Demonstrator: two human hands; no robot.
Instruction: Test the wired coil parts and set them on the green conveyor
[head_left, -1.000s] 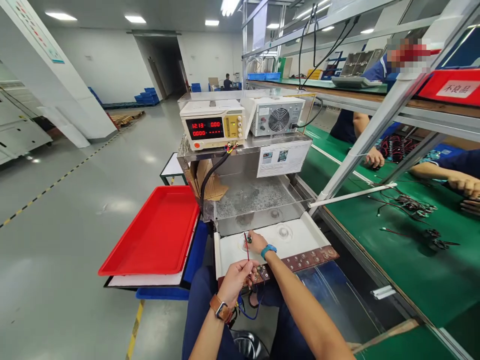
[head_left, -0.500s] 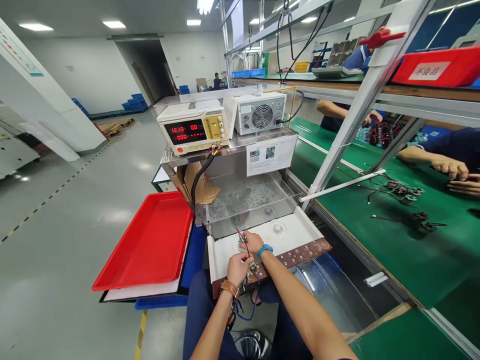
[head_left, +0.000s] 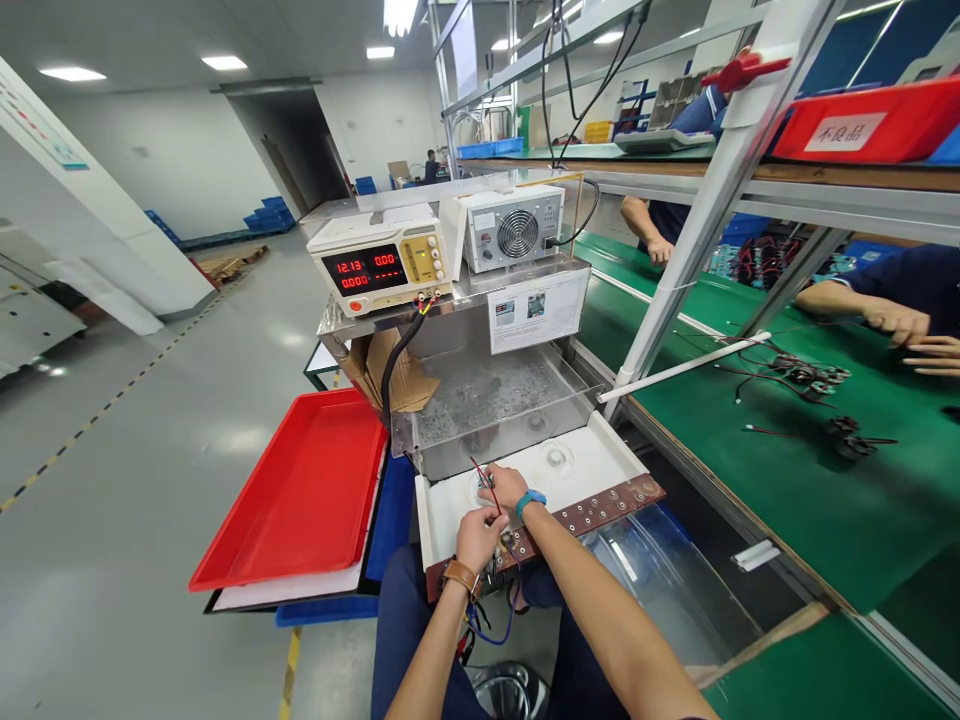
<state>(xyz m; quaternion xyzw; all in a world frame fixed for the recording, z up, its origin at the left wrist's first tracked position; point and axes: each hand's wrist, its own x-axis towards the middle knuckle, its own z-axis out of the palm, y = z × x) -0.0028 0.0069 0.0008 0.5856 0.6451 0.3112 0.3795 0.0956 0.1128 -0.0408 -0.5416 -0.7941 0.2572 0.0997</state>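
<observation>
My right hand, with a blue watch on its wrist, is closed on a small part with wires over the white tray. Fingers cover most of that part, so its kind is unclear. A thin red wire runs from it down to my left hand. The fingertips of that hand are pinched on the wire, just above a brown terminal strip with metal studs. Dark and blue leads hang below the strip.
A power supply with lit red digits stands on the metal shelf, beside a grey fan-backed unit. The red tray is at left. Right, a green bench holds wired black parts; co-workers' hands are there.
My hands keep nearly the same pose on the part and wire. The view has shifted slightly. Digits on the power supply differ. A co-worker's hand at the back has moved left.
</observation>
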